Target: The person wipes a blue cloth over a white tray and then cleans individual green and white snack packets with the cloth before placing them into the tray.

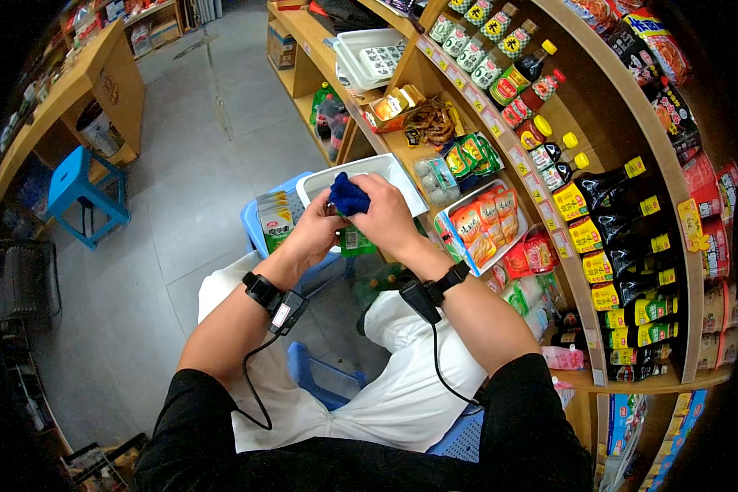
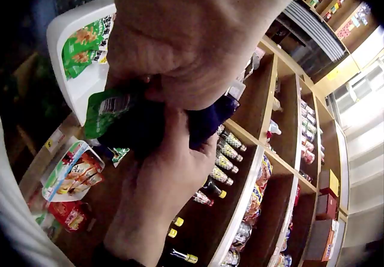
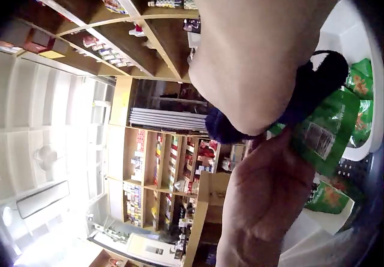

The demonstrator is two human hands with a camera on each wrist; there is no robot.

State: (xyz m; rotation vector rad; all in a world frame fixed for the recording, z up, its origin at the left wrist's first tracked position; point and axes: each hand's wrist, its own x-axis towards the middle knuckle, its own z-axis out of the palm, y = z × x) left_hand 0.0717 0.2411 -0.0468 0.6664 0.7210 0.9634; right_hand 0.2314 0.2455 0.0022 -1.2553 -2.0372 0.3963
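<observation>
With the left hand pinching the green snack packet at 6 o'clock of the blue cloth the right hand grips, short wipes on a taut packet seem best.

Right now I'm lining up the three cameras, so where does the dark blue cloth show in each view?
Head: blue cloth at upper centre, over the white tray.
Left wrist: blue cloth at centre, right of the green packet.
Right wrist: blue cloth at upper right, above the packet.
Shared landmark: the green packet, right beside it.
</observation>
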